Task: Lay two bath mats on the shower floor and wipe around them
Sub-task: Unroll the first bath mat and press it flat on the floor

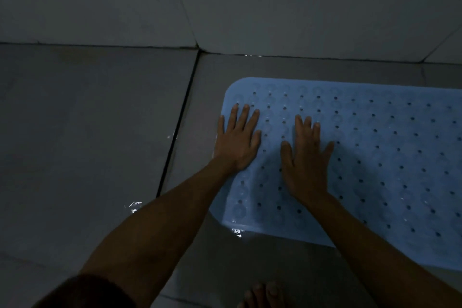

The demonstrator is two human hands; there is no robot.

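A light blue rubber bath mat with rows of small holes lies flat on the grey tiled shower floor, running off the right edge of the view. My left hand rests palm down on the mat's left end, fingers spread, beside its rounded far corner. My right hand lies flat on the mat just to the right of it, fingers apart. Neither hand holds anything. Only one mat is visible.
Grey wall tiles meet the floor just beyond the mat. A dark grout line runs down the floor left of the mat. Wet glints show on the floor tiles. My bare toes appear at the bottom edge.
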